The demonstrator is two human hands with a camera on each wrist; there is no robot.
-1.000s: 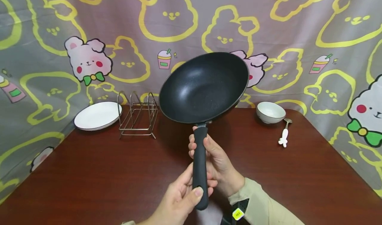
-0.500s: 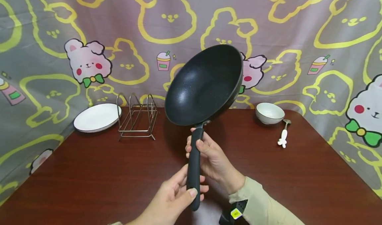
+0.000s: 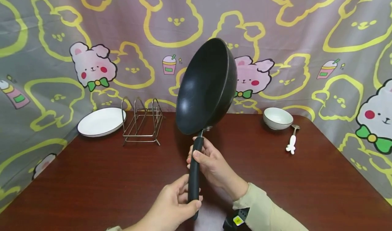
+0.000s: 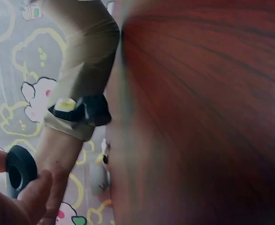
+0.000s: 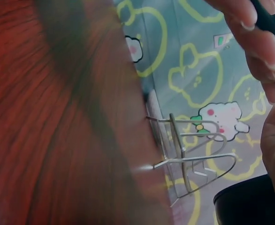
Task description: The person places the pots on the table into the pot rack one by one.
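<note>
Both hands hold a black frying pan (image 3: 202, 88) up above the table, its bowl raised and turned so the inside faces left. My right hand (image 3: 214, 163) grips the upper handle just below the bowl, thumb across the front. Lower down, my left hand (image 3: 174, 202) pinches the end of the handle between thumb and fingers. In the left wrist view the handle's end (image 4: 22, 171) with its hanging hole shows between the left thumb and fingers. The right wrist view catches the right fingers (image 5: 264, 51) around the handle and part of the pan's rim (image 5: 245, 201).
On the brown table (image 3: 122, 186), a white plate (image 3: 101, 122) and a wire rack (image 3: 142, 122) stand at the back left. A white bowl (image 3: 277, 118) and a white-handled spoon (image 3: 292, 143) lie at the back right. A patterned curtain (image 3: 122, 20) hangs behind.
The pan has turned about its handle, from facing me to facing left, showing more of its outer side. Both hands have shifted slightly left with it and keep their hold.
</note>
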